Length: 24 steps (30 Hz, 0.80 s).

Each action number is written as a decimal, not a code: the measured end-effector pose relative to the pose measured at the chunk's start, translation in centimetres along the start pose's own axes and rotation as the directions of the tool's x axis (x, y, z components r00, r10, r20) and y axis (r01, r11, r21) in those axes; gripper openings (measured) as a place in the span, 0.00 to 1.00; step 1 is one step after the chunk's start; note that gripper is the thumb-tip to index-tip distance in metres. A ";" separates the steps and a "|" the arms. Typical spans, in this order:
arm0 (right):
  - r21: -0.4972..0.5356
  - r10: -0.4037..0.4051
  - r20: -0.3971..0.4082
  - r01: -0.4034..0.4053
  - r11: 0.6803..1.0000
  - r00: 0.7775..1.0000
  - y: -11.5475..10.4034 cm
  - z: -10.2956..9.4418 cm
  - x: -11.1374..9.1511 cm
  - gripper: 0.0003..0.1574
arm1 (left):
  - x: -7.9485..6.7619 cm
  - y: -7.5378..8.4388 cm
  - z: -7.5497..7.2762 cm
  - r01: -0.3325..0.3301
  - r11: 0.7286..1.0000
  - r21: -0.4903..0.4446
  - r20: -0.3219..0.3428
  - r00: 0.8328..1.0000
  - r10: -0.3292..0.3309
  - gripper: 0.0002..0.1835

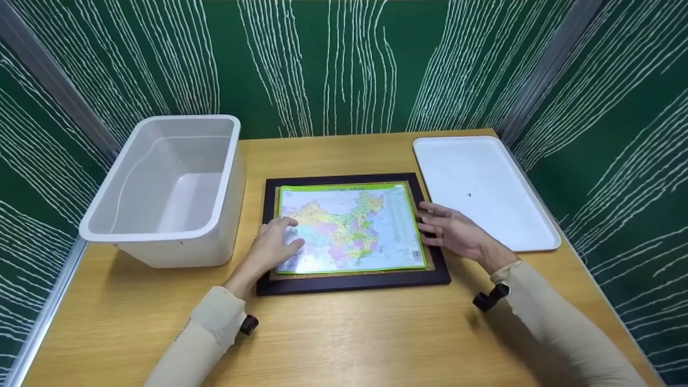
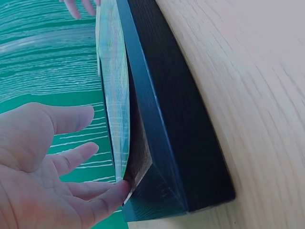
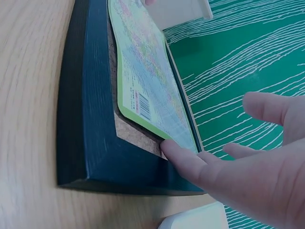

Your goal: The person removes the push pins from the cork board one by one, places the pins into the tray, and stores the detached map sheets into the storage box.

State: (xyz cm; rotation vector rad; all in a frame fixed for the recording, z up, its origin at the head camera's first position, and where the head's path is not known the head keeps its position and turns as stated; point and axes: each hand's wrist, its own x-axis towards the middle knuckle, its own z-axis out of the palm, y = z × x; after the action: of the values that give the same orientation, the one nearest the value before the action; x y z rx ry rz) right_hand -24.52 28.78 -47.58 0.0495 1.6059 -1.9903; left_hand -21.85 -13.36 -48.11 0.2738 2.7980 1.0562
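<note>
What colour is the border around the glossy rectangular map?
The border is bright green; the head view shows it best.

Bin stands upright at left on table; tray lies at right, bearing dark speck. Green walls, white-streaked, rise behind.

You get bright, even head view, light seemingly from overhead. Your map shows white glare at lower left; table gleams near bottom edge. Soft shadows fall beside your right sleeve and below white tub. Wide-angle stretch shows toward edges. Your wrist views look cooler, softer; left one washes out map print.
</note>
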 end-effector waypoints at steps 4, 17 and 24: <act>0.008 0.012 -0.022 -0.012 1.000 1.000 0.0 -0.1 -0.1 0.45 | 0.1 0.0 0.2 0.004 1.000 -0.003 0.003 1.000 -0.004 0.26; 0.029 0.028 -0.067 -0.026 0.999 0.997 0.2 -0.5 0.3 0.43 | 0.5 0.3 -0.5 0.051 0.992 -0.117 -0.014 0.999 -0.053 0.27; -0.011 0.041 -0.062 -0.042 0.999 0.997 0.3 -0.8 0.7 0.39 | 0.6 0.3 -1.1 0.150 0.955 -0.257 0.008 0.988 -0.153 0.28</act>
State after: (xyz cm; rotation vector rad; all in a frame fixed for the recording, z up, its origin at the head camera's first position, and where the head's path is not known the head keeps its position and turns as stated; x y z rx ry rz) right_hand -25.22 29.21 -48.35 0.1393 1.6422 -1.9643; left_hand -22.62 -13.70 -47.08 0.0229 2.6008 1.3663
